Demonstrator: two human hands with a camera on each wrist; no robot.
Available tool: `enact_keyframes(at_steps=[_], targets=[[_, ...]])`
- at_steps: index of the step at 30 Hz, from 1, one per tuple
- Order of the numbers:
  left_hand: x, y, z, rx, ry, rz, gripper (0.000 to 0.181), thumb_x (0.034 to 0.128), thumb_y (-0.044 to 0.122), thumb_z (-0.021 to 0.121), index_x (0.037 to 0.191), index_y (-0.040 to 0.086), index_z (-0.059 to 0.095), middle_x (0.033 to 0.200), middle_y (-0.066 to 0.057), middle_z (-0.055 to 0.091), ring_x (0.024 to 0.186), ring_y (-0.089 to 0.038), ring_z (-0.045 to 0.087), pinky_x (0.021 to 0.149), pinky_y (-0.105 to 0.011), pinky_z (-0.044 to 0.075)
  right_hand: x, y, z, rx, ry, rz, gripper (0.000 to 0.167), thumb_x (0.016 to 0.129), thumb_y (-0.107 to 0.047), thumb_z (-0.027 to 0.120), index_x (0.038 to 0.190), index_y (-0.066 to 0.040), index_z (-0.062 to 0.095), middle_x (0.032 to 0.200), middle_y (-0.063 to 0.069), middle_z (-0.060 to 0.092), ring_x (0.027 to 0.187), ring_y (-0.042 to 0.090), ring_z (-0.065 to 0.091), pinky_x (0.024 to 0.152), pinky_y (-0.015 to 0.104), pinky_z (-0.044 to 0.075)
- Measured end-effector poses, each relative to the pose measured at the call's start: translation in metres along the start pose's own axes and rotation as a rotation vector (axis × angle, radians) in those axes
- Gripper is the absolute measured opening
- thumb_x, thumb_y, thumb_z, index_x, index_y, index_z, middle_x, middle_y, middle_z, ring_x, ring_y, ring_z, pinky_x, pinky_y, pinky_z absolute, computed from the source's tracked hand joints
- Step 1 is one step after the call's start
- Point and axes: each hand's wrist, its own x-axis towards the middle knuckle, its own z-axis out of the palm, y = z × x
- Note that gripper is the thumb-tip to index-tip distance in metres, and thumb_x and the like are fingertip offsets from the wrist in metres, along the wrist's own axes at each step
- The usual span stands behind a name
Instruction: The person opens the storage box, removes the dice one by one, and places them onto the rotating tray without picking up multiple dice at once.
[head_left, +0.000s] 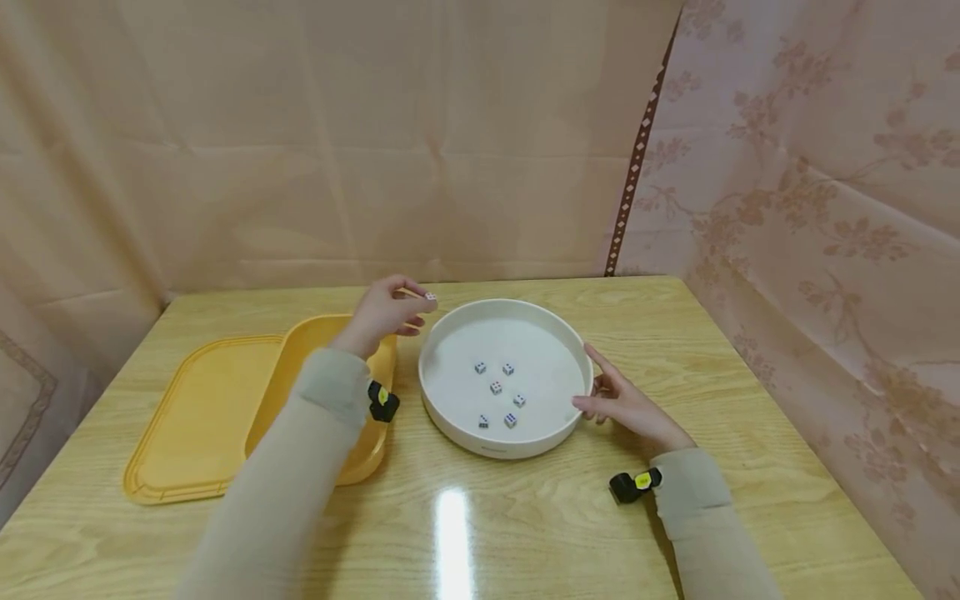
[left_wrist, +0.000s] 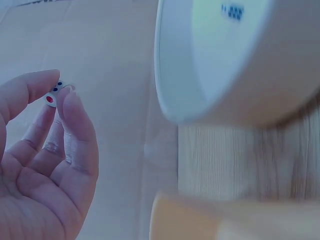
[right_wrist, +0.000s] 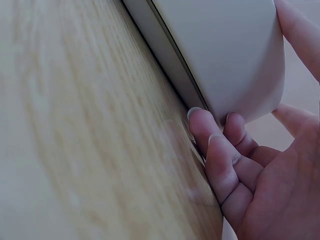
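Observation:
A white die (head_left: 430,297) with a red pip and dark pips is pinched between the thumb and a fingertip of my left hand (head_left: 386,314). This hand is raised beside the left rim of a round white tray (head_left: 504,451), above the yellow bin; the die (left_wrist: 50,99) shows closely in the left wrist view. Inside the tray lie several more dice, among them a red-pipped die (head_left: 496,387). My right hand (head_left: 630,408) holds the tray's right side, thumb over the rim; in the right wrist view its fingers (right_wrist: 220,162) curl against the lower outer wall.
To the left of the tray stands a deep yellow bin (head_left: 288,367), partly covered by my left forearm. A flat yellow lid (head_left: 202,417) lies beside it on the wooden table (head_left: 555,533). Curtains (head_left: 420,167) hang behind the table's back edge and along its right side.

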Motion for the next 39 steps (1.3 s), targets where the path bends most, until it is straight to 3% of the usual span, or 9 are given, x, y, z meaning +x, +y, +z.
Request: enact_keyframes(at_steps=[4,11,17,21,28,36,39], targets=[[0.002,0.005,0.015,-0.021,-0.012,-0.012,0.033,0.0927,0.023,0.070,0.119,0.008,0.058,0.118,-0.016,0.066,0.098,-0.033,0.068,0.079,-0.032,0.060,0.001,-0.001,0.001,-0.012,-0.001,0.001,0.093,0.093,-0.025,0.070,0.160,-0.028,0.005,0.103,0.012,0.052,0.079,0.016,0.057,0.067,0.025,0.050],[0.004,0.009,0.043,-0.085,-0.055,0.006,0.031,0.0912,0.018,0.071,0.117,0.007,0.058,0.119,-0.019,0.067,0.077,-0.019,0.066,0.082,-0.037,0.060,0.000,0.000,0.001,-0.007,-0.005,-0.007,0.094,0.093,-0.024,0.070,0.160,-0.028,0.005,0.102,0.012,0.053,0.079,0.016,0.057,0.067,0.025,0.050],[0.009,0.004,0.060,-0.112,-0.083,-0.022,0.028,0.0918,0.018,0.071,0.115,0.008,0.059,0.118,-0.017,0.067,0.102,-0.037,0.066,0.078,-0.032,0.060,0.001,0.001,0.002,-0.008,0.001,0.001,0.094,0.093,-0.024,0.071,0.160,-0.028,0.006,0.103,0.012,0.053,0.078,0.016,0.057,0.066,0.024,0.049],[0.010,0.000,0.066,-0.122,-0.079,-0.048,0.028,0.0917,0.020,0.072,0.114,0.009,0.059,0.115,-0.013,0.068,0.109,-0.040,0.064,0.074,-0.027,0.059,0.001,0.000,0.002,-0.018,0.005,0.009,0.094,0.092,-0.025,0.071,0.160,-0.028,0.006,0.102,0.012,0.054,0.077,0.016,0.058,0.065,0.026,0.048],[0.015,-0.006,0.073,-0.164,-0.086,-0.066,0.025,0.0918,0.019,0.072,0.112,0.009,0.060,0.113,-0.011,0.068,0.103,-0.036,0.065,0.072,-0.024,0.058,0.001,0.000,0.002,-0.031,0.008,0.014,0.094,0.092,-0.026,0.071,0.160,-0.028,0.006,0.102,0.012,0.054,0.077,0.016,0.058,0.065,0.026,0.048],[0.028,-0.007,0.084,-0.212,-0.096,-0.093,0.026,0.0907,0.015,0.072,0.113,0.007,0.060,0.107,-0.010,0.069,0.091,-0.029,0.066,0.085,-0.035,0.059,-0.001,-0.001,0.001,-0.011,-0.004,-0.002,0.093,0.094,-0.024,0.070,0.160,-0.027,0.005,0.102,0.011,0.052,0.079,0.015,0.057,0.066,0.024,0.049],[0.034,-0.007,0.089,-0.212,-0.111,-0.099,0.028,0.0906,0.015,0.072,0.115,0.007,0.060,0.108,-0.009,0.070,0.090,-0.027,0.066,0.081,-0.033,0.059,-0.002,-0.001,0.000,-0.019,0.000,-0.004,0.093,0.094,-0.024,0.070,0.160,-0.027,0.005,0.102,0.011,0.052,0.078,0.015,0.057,0.066,0.024,0.049]])
